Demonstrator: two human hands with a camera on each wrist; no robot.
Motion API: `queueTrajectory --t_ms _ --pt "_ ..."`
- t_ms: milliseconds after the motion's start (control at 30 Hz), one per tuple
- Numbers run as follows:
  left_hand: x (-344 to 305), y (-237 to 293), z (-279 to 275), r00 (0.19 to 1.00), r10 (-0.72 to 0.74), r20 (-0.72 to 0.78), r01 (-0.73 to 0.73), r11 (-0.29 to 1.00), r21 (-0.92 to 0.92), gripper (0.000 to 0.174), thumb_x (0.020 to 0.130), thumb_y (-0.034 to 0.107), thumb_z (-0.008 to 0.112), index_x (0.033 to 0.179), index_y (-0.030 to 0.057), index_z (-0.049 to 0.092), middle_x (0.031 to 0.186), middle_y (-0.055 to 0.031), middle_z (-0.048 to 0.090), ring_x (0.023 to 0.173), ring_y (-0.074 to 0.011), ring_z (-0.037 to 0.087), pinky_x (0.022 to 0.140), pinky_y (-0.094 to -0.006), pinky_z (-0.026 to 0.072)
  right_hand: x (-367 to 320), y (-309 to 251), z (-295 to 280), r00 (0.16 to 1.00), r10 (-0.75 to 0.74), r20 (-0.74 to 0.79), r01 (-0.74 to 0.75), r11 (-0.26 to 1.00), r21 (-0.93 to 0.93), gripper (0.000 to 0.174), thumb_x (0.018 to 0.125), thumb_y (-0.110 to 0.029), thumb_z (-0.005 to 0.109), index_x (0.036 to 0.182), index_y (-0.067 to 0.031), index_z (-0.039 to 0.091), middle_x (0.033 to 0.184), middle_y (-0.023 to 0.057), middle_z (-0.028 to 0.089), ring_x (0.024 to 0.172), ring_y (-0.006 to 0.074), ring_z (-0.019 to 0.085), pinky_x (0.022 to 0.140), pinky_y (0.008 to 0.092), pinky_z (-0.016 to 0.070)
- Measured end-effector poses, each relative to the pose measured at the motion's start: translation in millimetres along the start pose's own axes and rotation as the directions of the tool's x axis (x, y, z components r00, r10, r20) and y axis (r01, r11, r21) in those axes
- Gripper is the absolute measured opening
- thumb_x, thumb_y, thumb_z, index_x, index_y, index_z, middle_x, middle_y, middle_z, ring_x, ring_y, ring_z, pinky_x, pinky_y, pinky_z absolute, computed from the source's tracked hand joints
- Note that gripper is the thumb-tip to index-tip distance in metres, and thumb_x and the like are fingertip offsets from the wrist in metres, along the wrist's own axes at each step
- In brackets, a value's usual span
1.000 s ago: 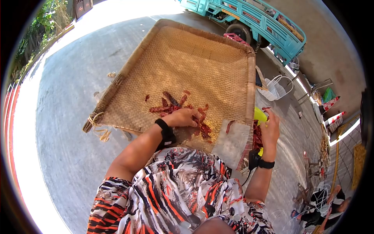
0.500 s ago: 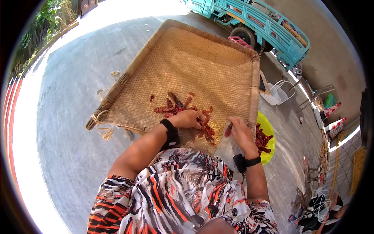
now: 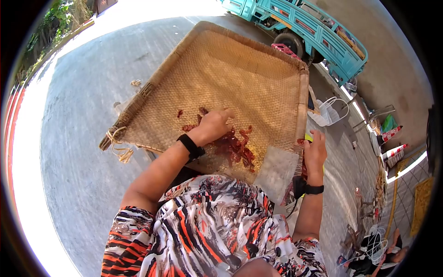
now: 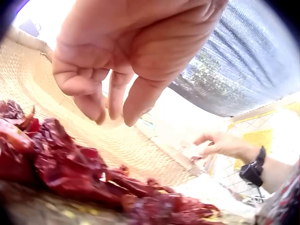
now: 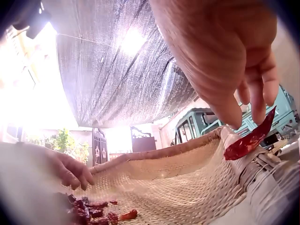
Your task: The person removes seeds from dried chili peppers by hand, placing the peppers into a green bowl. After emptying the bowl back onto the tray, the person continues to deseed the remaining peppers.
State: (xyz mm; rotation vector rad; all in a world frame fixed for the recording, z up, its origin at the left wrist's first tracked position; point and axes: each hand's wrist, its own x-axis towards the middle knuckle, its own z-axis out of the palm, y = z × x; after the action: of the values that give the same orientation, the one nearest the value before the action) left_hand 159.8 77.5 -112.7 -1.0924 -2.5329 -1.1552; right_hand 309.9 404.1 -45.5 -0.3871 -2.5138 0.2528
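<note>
Right wrist, overhead sheet (image 5: 112, 79) unseen from head, chili (image 5: 247, 142) at right fingers (image 5: 257, 101), grip unclear, left fingers (image 4: 89, 105) loose

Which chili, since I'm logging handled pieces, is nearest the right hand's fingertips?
The lone red chili by the tray's rim; piled chilies lie near the left hand.

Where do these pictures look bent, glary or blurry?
Head view: the scene bows inside a dark rim, the ground burns out to white at far left, and soft shadow bands cross the woven tray. Left wrist view: much behind the left hand is washed out. Right wrist view: glare on the overhead netting, pale blur at lower left.
</note>
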Motion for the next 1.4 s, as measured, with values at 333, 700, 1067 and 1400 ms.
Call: queueTrajectory --t_ms 333,700,1067,1400 --pt "3 -22 29 0.989 0.062 0.131 -0.096 0.958 0.271 0.012 0.085 0.017 0.062 0.091 0.0071 0.066 0.091 -0.0148 0.064 0.091 -0.0363 0.062 0.077 -0.0455 0.0511 -8 -98 99 0.820 -0.476 0.318 0.400 0.874 0.276 0.027 0.082 -0.017 0.071 0.106 -0.0098 0.063 0.113 0.0115 0.058 0.102 0.0329 0.061 0.085 0.0439 0.0503" --pt "13 -8 6 0.985 0.071 0.159 -0.120 0.938 0.324 0.017 0.081 0.016 0.064 0.097 0.0122 0.067 0.103 -0.0117 0.065 0.093 -0.0343 0.061 0.082 -0.0443 0.0515 -8 -89 98 0.863 -0.383 0.329 0.199 0.857 0.476 0.013 0.081 -0.007 0.065 0.094 -0.0066 0.063 0.092 0.0147 0.062 0.091 0.0353 0.060 0.078 0.0446 0.0482" --pt "32 -41 24 0.938 -0.058 0.342 -0.079 0.924 0.374 0.026 0.088 0.019 0.060 0.113 0.0163 0.067 0.127 -0.0079 0.056 0.114 -0.0371 0.053 0.096 -0.0518 0.0454 8 16 6 0.977 -0.143 -0.158 0.120 0.982 -0.146 0.024 0.083 -0.011 0.066 0.106 -0.0082 0.061 0.101 0.0129 0.061 0.097 0.0350 0.058 0.081 0.0468 0.0468" --pt "34 -35 17 0.899 -0.118 0.421 -0.089 0.893 0.441 0.013 0.084 0.003 0.056 0.093 0.0035 0.066 0.110 -0.0188 0.060 0.105 -0.0375 0.059 0.086 -0.0431 0.0500 -30 -22 63 0.934 -0.244 0.261 0.259 0.965 -0.027 0.021 0.080 -0.008 0.065 0.101 -0.0109 0.065 0.101 0.0093 0.065 0.100 0.0323 0.060 0.082 0.0438 0.0497"
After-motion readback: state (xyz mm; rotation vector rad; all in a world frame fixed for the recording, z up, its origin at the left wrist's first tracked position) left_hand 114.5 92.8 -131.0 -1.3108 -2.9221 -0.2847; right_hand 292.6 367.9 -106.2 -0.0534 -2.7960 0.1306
